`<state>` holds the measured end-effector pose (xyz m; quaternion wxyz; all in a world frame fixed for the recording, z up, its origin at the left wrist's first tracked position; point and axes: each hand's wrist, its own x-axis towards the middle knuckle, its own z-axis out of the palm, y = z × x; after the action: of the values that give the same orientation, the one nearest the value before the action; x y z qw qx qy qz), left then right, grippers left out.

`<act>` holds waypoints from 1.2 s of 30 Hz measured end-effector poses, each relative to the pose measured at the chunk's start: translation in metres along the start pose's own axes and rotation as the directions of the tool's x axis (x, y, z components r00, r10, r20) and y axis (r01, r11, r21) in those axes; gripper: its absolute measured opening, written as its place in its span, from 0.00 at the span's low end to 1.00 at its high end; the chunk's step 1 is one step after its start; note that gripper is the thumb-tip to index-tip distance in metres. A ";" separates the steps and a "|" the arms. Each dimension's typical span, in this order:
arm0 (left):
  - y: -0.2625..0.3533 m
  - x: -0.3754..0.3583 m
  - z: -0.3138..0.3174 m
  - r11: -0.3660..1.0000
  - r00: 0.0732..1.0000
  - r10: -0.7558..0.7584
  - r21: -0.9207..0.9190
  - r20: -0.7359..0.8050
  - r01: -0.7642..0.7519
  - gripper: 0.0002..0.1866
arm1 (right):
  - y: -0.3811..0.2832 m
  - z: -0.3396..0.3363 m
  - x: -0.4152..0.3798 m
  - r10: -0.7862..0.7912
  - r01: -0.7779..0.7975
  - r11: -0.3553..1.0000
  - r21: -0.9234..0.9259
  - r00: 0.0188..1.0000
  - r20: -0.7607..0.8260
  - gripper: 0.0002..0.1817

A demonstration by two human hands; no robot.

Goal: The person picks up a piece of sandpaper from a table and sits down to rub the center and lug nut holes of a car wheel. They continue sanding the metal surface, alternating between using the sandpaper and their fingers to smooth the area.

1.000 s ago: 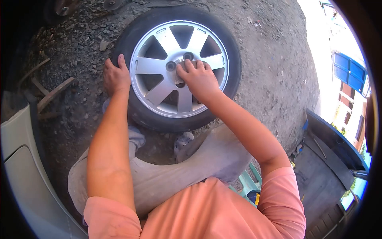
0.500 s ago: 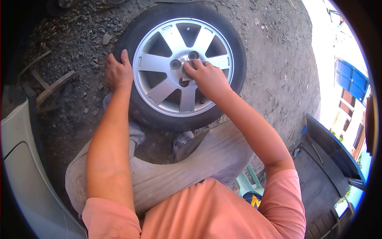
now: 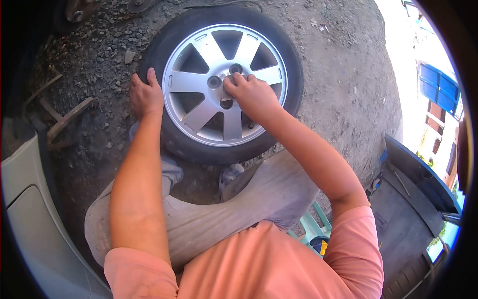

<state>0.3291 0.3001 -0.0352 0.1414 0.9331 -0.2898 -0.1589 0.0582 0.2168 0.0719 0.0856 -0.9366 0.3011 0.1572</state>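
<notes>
A silver alloy wheel (image 3: pixel 211 93) lies face up in its black tyre (image 3: pixel 295 92), flat on gravelly ground (image 3: pixel 343 94) just beyond the person's knees, on my remote head-cam feed. Its hub is right under the fingers of the R hand (image 3: pixel 256 98) — no gap that I can make out, so for me the key relation is straight down, fingertips to metal. The wheel is round, w/ no long axis to line up; the spokes fan out evenly from the centre, and the R forearm comes in from the lower R. The R hand is the nearer one to the hub; the L hand (image 3: pixel 146 97) sits out at the tyre's L edge, well apart from it.

R fingers are bunched together, clamped on what I read as a small flat piece (image 3: pixel 226 99) — only a pale sliver shows, material can't be told. It lies against the hub, betw. the lug holes (image 3: pixel 214 81). On the L, the thumb stands apart from the other fingers, touching the tyre approx. where sidewall meets tread; how firmly it presses, I can't tell from here. The valve stem (image 3: pixel 250 126) shows near the rim, lower R, clear of both hands.
</notes>
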 end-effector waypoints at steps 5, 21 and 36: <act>-0.002 0.001 0.003 1.000 1.000 -0.015 -0.024 0.004 0.015 0.40 | -0.014 0.014 -0.004 0.065 -0.075 0.993 -0.089 0.992 -0.107 0.28; 0.002 -0.002 -0.006 0.999 1.000 -0.018 -0.031 0.024 0.019 0.40 | 0.014 0.003 -0.006 -0.212 0.221 0.975 -0.001 0.938 -0.275 0.23; 0.000 -0.003 -0.003 1.000 1.000 0.009 -0.016 -0.001 -0.009 0.39 | 0.006 0.020 0.011 -0.265 0.320 0.938 0.131 0.909 -0.323 0.21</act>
<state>0.3278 0.3030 -0.0319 0.1498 0.9308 -0.2925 -0.1600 0.0582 0.2112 0.0495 0.1464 -0.9724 0.1792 -0.0295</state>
